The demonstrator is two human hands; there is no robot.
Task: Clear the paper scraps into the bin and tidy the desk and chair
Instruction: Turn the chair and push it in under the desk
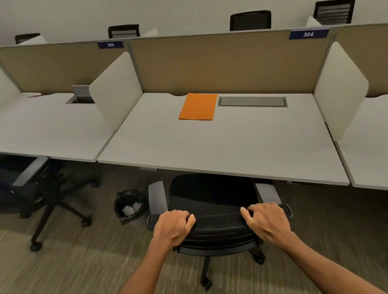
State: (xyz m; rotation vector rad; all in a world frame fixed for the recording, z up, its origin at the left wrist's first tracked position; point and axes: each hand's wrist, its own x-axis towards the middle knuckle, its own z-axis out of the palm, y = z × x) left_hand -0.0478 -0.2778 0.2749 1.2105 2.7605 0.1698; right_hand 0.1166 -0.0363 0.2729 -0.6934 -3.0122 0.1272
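The black mesh chair (211, 192), with grey armrests, has its seat partly under the pale desk (213, 148). The left hand (173, 227) and right hand (268, 219) curl over its top rail, gripping it. Just to its left, the black-lined bin (118, 208) holds crumpled white paper scraps (131, 208). An orange folder (197, 107) lies on the desk.

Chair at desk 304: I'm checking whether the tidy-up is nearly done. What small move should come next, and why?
Probably push the chair a little further under the desk. The left hand and right hand both grip the top of its backrest, its seat is only partly beneath the desk edge, and paper scraps already lie in the bin.
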